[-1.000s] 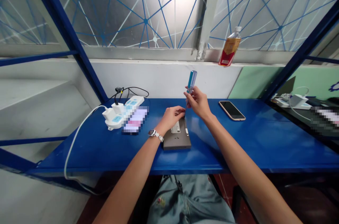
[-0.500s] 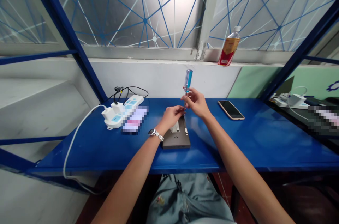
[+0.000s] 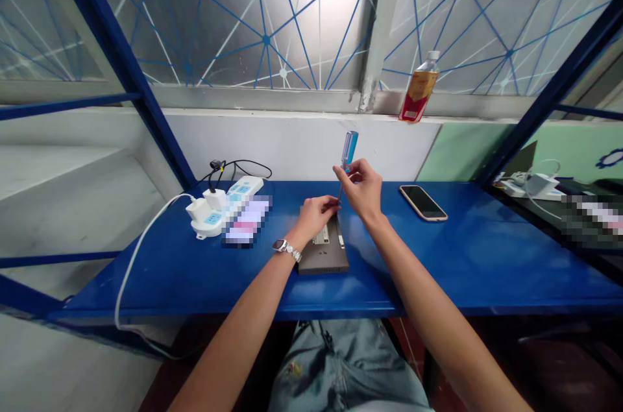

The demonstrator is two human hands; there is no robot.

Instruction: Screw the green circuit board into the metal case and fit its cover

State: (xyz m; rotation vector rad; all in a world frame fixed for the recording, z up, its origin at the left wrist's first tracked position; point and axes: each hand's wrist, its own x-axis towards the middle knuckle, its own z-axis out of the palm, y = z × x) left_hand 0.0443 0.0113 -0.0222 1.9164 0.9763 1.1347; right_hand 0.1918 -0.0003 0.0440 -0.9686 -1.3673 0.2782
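A screwdriver [image 3: 349, 150] with a clear blue handle stands nearly upright, leaning slightly right. My right hand [image 3: 364, 186] is closed around the lower part of its handle, thumb on the left side. The thin shaft runs down to the far end of a flat grey-brown metal box [image 3: 325, 261] lying on the desk, with a white label on top. My left hand [image 3: 315, 217] rests over that far end, its thumb and fingers pinched together right beside the shaft's tip. What these fingertips hold is too small to make out, and they hide the tip.
On the blue desk [image 3: 438, 269], a white power strip [image 3: 250, 186] with plugged-in chargers and a blurred-out phone [image 3: 248, 220] lie to the left. A dark-screened phone [image 3: 423, 202] lies to the right. A drink bottle [image 3: 419, 87] stands on the window ledge behind.
My right hand has shifted slightly right and its fingers have turned about the handle. The screwdriver now leans a little more to the right. My left hand and the box stay put.
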